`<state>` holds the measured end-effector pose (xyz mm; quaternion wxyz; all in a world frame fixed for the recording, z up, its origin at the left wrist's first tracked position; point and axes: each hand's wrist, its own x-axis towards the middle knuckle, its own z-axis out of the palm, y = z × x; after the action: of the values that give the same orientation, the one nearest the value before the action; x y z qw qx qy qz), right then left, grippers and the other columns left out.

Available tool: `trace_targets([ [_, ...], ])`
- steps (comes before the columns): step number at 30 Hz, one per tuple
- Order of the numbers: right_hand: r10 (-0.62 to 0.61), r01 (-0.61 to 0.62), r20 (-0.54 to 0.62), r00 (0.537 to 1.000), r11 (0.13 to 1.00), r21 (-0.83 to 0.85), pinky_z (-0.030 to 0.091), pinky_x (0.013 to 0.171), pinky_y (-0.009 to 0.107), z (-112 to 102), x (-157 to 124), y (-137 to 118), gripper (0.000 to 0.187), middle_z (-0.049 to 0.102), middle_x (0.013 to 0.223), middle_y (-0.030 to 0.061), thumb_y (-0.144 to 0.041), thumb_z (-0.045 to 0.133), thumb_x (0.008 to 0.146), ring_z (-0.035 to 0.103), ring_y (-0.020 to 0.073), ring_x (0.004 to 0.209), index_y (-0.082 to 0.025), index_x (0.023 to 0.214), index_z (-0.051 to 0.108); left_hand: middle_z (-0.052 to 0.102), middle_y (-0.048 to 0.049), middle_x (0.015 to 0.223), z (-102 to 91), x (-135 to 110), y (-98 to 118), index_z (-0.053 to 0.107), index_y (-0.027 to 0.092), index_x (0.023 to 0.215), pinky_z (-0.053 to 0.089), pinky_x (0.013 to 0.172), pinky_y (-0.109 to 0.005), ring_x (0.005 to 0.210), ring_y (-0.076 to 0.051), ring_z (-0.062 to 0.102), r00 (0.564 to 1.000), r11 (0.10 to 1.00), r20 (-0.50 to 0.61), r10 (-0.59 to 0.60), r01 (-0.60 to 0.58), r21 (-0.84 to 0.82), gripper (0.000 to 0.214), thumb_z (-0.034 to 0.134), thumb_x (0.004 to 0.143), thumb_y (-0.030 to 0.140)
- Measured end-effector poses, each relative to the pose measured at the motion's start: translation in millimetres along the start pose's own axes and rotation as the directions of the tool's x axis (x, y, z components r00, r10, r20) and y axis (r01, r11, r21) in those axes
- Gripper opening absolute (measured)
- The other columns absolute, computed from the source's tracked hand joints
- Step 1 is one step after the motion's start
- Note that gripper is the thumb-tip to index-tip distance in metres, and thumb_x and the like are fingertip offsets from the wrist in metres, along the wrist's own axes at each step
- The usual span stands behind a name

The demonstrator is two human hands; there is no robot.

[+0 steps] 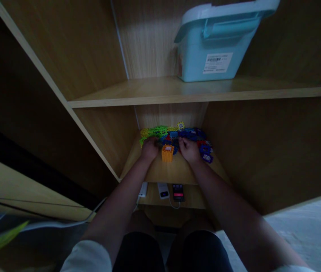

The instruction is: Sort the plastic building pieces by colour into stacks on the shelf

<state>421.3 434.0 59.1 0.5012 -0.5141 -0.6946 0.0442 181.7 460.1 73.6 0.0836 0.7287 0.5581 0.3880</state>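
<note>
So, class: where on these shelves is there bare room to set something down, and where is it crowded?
Bare: the upper shelf left of the blue bin; the lower shelf, front strip before the orange cube. Crowded: its back, under the plastic pieces.

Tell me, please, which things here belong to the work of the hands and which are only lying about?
In hand: left hand and right hand, both on the pile of colourful plastic pieces; orange cube between them.
Lying about: light-blue lidded box on the upper shelf; small white device, dark device and white cable on the board below.
</note>
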Motion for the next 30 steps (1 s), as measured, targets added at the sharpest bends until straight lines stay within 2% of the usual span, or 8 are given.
trace_targets([
  [5, 0.016, -0.016, 0.022, 1.000, 1.000, 0.000, 0.035, 0.063, 0.033, 3, 1, 2, 0.057, 0.058, 0.063, 0.0029, -0.063, 0.036, 0.109, 0.054, 0.0199, 0.061, -0.025, 0.069, 0.051, 0.079, -0.0130, 0.129, 5.8, 35, -2, 0.079, 0.020, 0.122, 0.051, 0.120, -0.047, 0.126, -0.029, 0.070, 0.996, 0.994, 0.045, 0.082, -0.086, 0.072, 0.052, 0.058, 0.079, 0.000],
  [8, 0.019, -0.020, 0.035, 0.999, 1.000, 0.003, 0.034, 0.063, 0.033, 3, 2, 2, 0.056, 0.058, 0.063, 0.0023, -0.061, 0.038, 0.109, 0.054, 0.0193, 0.060, -0.025, 0.069, 0.051, 0.079, -0.0149, 0.132, 14.6, 50, -1, 0.078, 0.018, 0.127, 0.048, 0.122, -0.046, 0.126, -0.029, 0.070, 0.996, 0.992, 0.059, 0.070, -0.075, 0.099, 0.051, 0.055, 0.084, 0.003],
  [12, 0.019, -0.020, 0.038, 0.999, 1.000, 0.001, 0.033, 0.063, 0.033, 3, 2, 2, 0.056, 0.058, 0.063, 0.0019, -0.061, 0.039, 0.109, 0.053, 0.0185, 0.059, -0.025, 0.068, 0.050, 0.079, -0.0114, 0.134, 30.9, 58, -6, 0.078, 0.022, 0.128, 0.043, 0.125, -0.046, 0.129, -0.027, 0.068, 0.987, 0.984, 0.133, 0.091, -0.110, 0.137, 0.045, 0.056, 0.090, 0.010],
  [19, 0.039, -0.040, 0.062, 0.997, 0.999, 0.016, 0.033, 0.061, 0.033, 2, 3, 2, 0.061, 0.053, 0.060, 0.0012, -0.072, 0.034, 0.107, 0.051, 0.0190, 0.059, -0.026, 0.067, 0.043, 0.074, -0.0100, 0.145, 46.2, 62, -25, 0.078, 0.025, 0.127, 0.039, 0.128, -0.050, 0.141, -0.025, 0.062, 0.983, 0.983, 0.146, 0.112, -0.131, 0.125, 0.040, 0.053, 0.096, 0.019],
  [22, 0.053, -0.056, 0.068, 0.996, 0.998, 0.035, 0.031, 0.059, 0.033, 0, 4, 1, 0.062, 0.052, 0.060, 0.0010, -0.073, 0.035, 0.106, 0.048, 0.0184, 0.058, -0.026, 0.066, 0.042, 0.075, -0.0112, 0.141, 42.7, 61, -28, 0.079, 0.024, 0.123, 0.042, 0.128, -0.050, 0.138, -0.026, 0.064, 0.986, 0.990, 0.103, 0.134, -0.138, 0.034, 0.038, 0.051, 0.098, 0.020],
  [25, 0.056, -0.060, 0.065, 0.996, 0.997, 0.056, 0.031, 0.059, 0.033, -2, 3, 0, 0.061, 0.052, 0.060, 0.0009, -0.070, 0.037, 0.106, 0.047, 0.0178, 0.057, -0.025, 0.066, 0.043, 0.076, -0.0112, 0.138, 35.8, 58, -31, 0.079, 0.023, 0.123, 0.046, 0.126, -0.048, 0.135, -0.026, 0.066, 0.991, 0.990, -0.008, 0.130, -0.130, -0.060, 0.039, 0.048, 0.100, 0.020],
  [28, 0.057, -0.061, 0.059, 0.997, 0.996, 0.065, 0.031, 0.059, 0.033, -3, 2, -2, 0.061, 0.052, 0.060, 0.0006, -0.070, 0.037, 0.106, 0.047, 0.0175, 0.057, -0.025, 0.066, 0.043, 0.075, -0.0126, 0.138, 29.9, 56, -33, 0.077, 0.021, 0.124, 0.047, 0.125, -0.048, 0.134, -0.027, 0.066, 0.990, 0.992, -0.101, 0.096, -0.103, -0.074, 0.039, 0.046, 0.101, 0.021],
  [30, 0.058, -0.062, 0.057, 0.997, 0.996, 0.066, 0.031, 0.059, 0.033, -4, 1, -2, 0.061, 0.050, 0.059, 0.0002, -0.071, 0.037, 0.106, 0.046, 0.0174, 0.056, -0.025, 0.065, 0.041, 0.075, -0.0153, 0.136, 28.0, 55, -33, 0.076, 0.019, 0.126, 0.047, 0.124, -0.049, 0.132, -0.028, 0.067, 0.990, 0.995, -0.123, 0.074, -0.082, -0.060, 0.039, 0.045, 0.103, 0.022],
])
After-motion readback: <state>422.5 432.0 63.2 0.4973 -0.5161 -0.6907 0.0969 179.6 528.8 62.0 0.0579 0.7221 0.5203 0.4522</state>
